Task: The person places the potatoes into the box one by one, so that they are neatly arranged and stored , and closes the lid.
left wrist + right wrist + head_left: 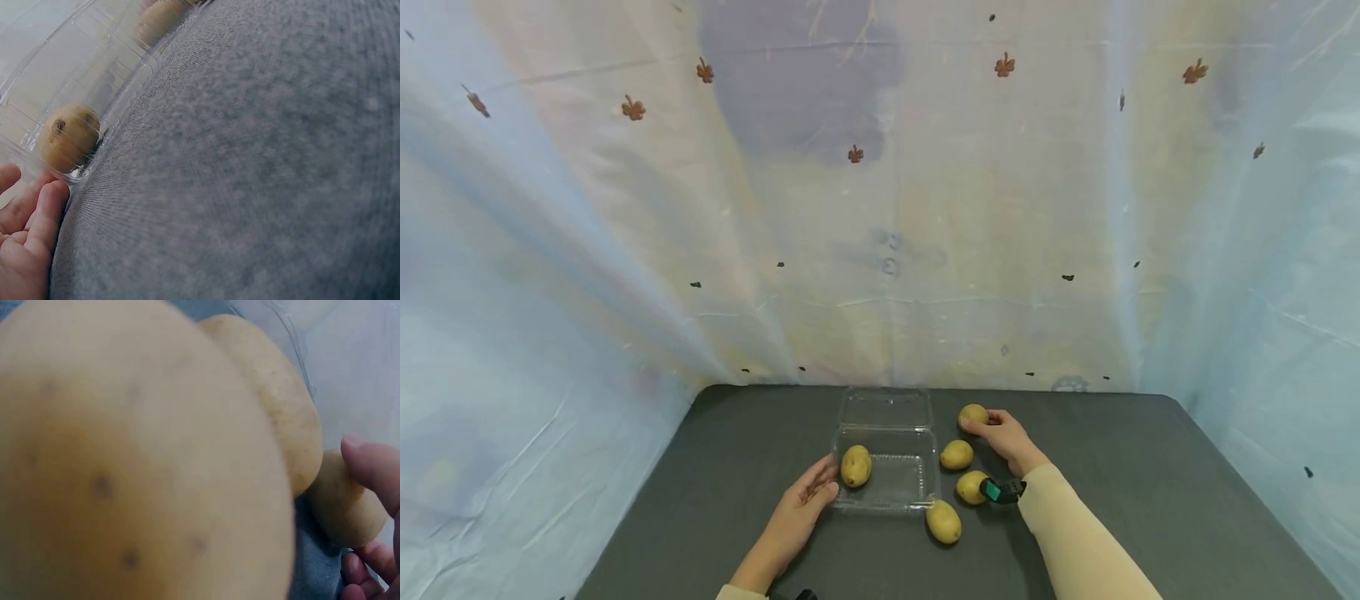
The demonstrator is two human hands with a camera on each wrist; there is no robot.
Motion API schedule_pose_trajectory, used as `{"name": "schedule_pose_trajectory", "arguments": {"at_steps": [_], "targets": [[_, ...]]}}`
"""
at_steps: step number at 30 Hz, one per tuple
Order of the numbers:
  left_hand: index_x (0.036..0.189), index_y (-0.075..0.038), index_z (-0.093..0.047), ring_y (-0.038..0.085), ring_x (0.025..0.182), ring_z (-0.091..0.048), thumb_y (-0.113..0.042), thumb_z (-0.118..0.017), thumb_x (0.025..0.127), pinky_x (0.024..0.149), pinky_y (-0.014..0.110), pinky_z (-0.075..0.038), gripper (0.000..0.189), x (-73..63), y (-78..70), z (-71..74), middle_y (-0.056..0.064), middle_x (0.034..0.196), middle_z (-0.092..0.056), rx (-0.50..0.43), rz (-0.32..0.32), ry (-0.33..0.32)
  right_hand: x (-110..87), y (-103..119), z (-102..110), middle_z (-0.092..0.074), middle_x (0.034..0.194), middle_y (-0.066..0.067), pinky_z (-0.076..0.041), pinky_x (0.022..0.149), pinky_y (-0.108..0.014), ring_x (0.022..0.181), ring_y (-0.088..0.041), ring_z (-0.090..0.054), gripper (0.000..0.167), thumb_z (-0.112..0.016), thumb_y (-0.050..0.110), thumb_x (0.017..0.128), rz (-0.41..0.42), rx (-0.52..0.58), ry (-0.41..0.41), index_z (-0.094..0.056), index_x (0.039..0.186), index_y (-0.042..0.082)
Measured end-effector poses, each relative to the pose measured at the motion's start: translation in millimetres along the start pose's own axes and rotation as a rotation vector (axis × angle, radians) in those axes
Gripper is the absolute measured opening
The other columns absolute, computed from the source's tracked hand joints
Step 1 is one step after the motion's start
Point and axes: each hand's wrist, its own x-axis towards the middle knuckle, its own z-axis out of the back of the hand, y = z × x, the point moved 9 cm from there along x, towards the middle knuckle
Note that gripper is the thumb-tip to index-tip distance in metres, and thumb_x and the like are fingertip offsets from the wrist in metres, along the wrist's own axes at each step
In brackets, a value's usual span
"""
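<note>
A clear plastic clamshell container (898, 493) lies with its lid (886, 408) folded back, and one potato (855, 467) sits at its left end. My left hand (796, 515) rests its extended fingertips against the container's left side; in the left wrist view, its fingers (47, 212) are right at the wall below that potato. My right hand (1009, 437), right of the lid, grips another potato (972, 414) between thumb and fingers. The right wrist view shows this gripped potato (347, 509) beyond two nearer ones.
Three loose potatoes run along the container's right side: one at the back (957, 455), one by my right wrist (971, 487) and one at the front right corner (943, 522). A dark grey table (1120, 492) lies beneath, with a patterned curtain (955, 217) behind and at both sides.
</note>
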Motion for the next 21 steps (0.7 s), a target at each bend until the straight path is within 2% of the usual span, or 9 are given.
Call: {"name": "schedule_pose_trajectory", "arguments": {"at_steps": [7,21], "targets": [[0.150,-0.008,-0.033,0.032,0.135,-0.039,-0.034,-0.054,0.100,0.108,0.047,-0.035,0.060,-0.3,-3.9,1.0,0.016,0.146,-0.044,0.022,-0.010,-0.007,0.5,0.8,0.6,-0.046,0.132,-0.021,-0.040,0.098,-0.055,0.119,-0.036,-0.047,0.078,-0.072,0.047,0.085,-0.002,-0.008,-0.010,-0.039,0.140,0.000],[0.150,-0.010,-0.033,0.029,0.136,-0.037,-0.033,-0.054,0.100,0.109,0.048,-0.033,0.059,0.8,0.7,-0.1,0.015,0.147,-0.043,-0.001,0.003,0.005,-3.8,1.2,1.6,-0.044,0.133,-0.021,-0.040,0.096,-0.055,0.119,-0.038,-0.044,0.077,-0.073,0.045,0.084,-0.004,-0.034,-0.013,-0.041,0.139,0.002]]}}
